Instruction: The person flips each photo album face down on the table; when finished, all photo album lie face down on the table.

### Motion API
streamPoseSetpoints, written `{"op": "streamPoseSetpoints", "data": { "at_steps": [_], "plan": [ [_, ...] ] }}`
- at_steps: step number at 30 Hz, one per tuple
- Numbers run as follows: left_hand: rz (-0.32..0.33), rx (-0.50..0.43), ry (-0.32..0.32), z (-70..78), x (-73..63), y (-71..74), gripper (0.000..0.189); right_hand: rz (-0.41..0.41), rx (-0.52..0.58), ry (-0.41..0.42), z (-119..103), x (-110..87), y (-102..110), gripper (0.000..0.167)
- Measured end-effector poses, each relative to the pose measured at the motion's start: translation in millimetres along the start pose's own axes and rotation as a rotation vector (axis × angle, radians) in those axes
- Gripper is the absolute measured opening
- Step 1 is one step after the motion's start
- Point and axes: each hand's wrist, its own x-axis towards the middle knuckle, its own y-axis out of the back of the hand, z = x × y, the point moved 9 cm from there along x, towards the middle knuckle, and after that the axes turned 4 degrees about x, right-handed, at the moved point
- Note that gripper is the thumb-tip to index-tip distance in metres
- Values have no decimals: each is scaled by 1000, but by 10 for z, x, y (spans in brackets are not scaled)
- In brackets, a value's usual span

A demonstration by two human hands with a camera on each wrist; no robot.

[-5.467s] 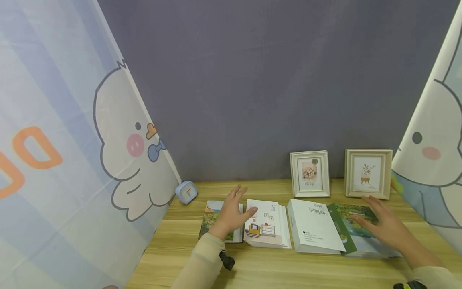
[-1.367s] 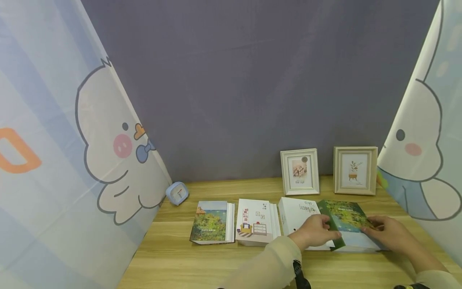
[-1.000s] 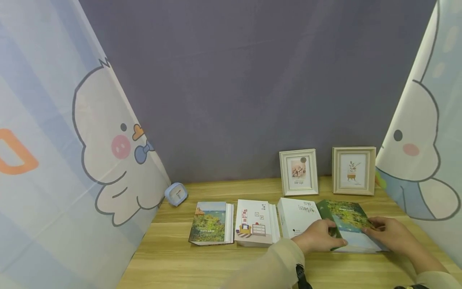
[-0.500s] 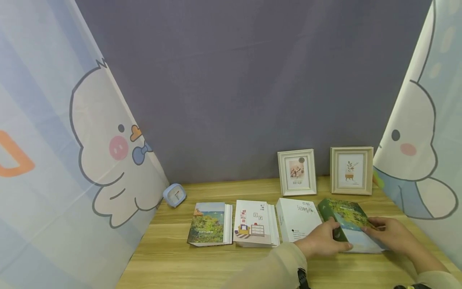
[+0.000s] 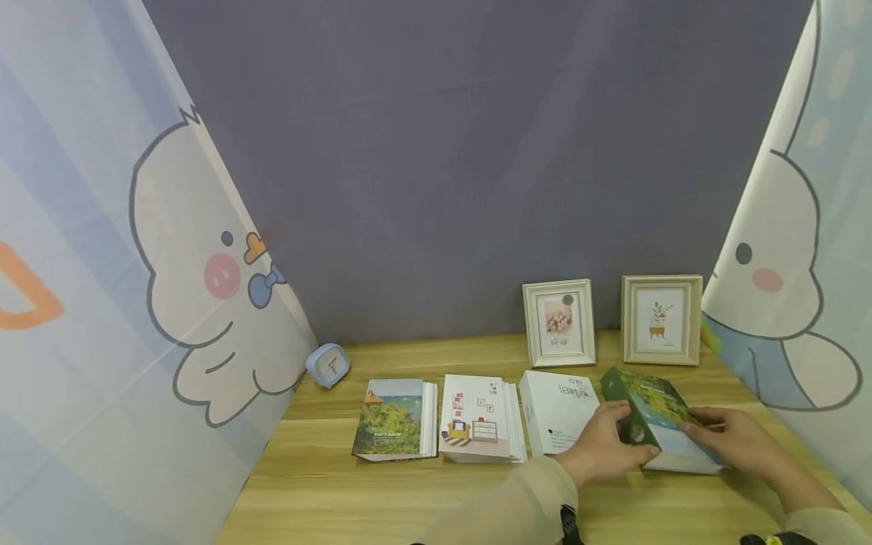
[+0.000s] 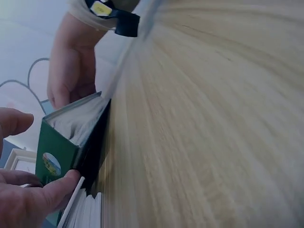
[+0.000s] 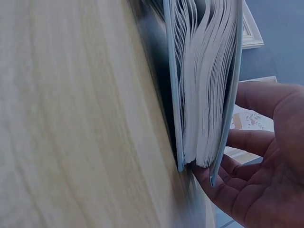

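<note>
Both hands are at a photo album (image 5: 668, 424) with a green spine and a landscape cover, at the right of the row. It tilts, its spine side raised. My left hand (image 5: 602, 446) grips the spine side; in the left wrist view its fingers (image 6: 59, 185) press the spine's lower edge, the thumb standing nearer the camera. My right hand (image 5: 742, 446) holds the opposite edge, thumb over the cover. In the right wrist view white pages (image 7: 204, 90) show between the covers, with fingers beside and under the lower corner. A white album (image 5: 559, 412) lies close left, partly hidden by my left hand.
Left of these lie an illustrated white album (image 5: 477, 416) and another landscape album (image 5: 391, 420). A blue clock (image 5: 328, 365) stands at the back left. Two picture frames (image 5: 559, 324) stand behind the albums. A grey cloth (image 5: 436, 174) backs the wooden table (image 5: 381, 499).
My left hand has come from over the leftmost albums to the green-spined one. That album's spine side has lifted and shifted right, away from the white album it overlapped. My right hand has closed on its edge.
</note>
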Motion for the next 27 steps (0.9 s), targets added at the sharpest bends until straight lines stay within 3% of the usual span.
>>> {"op": "streamPoseSetpoints", "data": {
  "at_steps": [10, 16, 23, 27],
  "plan": [
    [43, -183, 89, -108, -6, 29, 47, -21, 34, -4, 19, -8, -27, 70],
    [77, -217, 87, -104, -4, 40, 49, -12, 49, 0, 25, -8, -38, 70],
    [96, -375, 74, -113, -2, 32, 55, 8, 38, 0, -30, -16, -51, 69],
    [101, -417, 79, -121, -11, 27, 60, 19, 63, -7, -57, -33, -63, 71]
  ]
}}
